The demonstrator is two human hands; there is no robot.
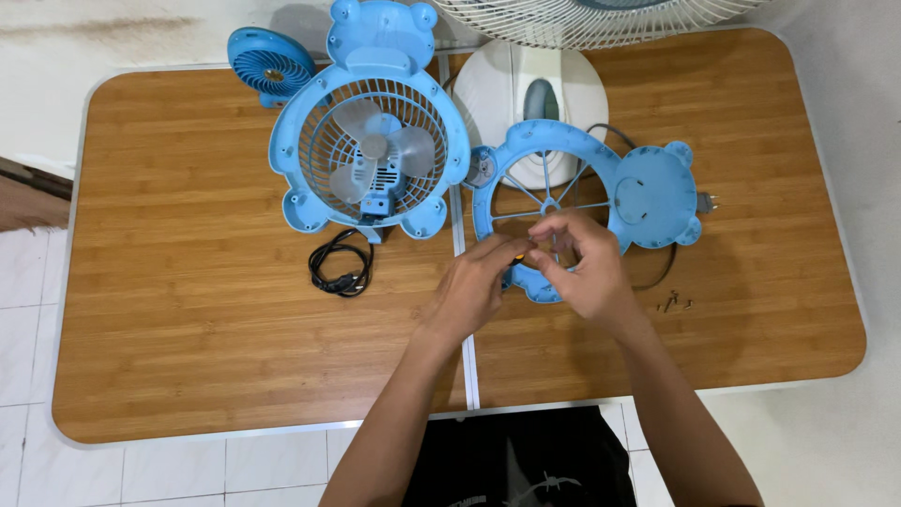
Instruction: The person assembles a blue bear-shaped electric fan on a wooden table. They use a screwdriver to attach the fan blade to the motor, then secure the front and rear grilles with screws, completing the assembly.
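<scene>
Both hands — left hand (474, 286), right hand (582, 268) — fingertips pinched on small yellow tool (517, 252) over blue fan grille (549, 211)

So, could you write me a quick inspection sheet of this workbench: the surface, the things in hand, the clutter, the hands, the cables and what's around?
Surface: wooden folding table with a white rim and a centre seam.
Things in hand: blue fan frame, bear-shaped, lying flat; a small orange-tipped tool at the fingertips, kind unclear.
Clutter: blue fan body with grille and blades; small blue round fan; loose screws.
Hands: left hand and right hand meet over the frame's lower edge, fingers pinched.
Cables: coiled black cord; grey cord with plug.
Surroundings: white fan base, white fan grille, tiled floor.
</scene>
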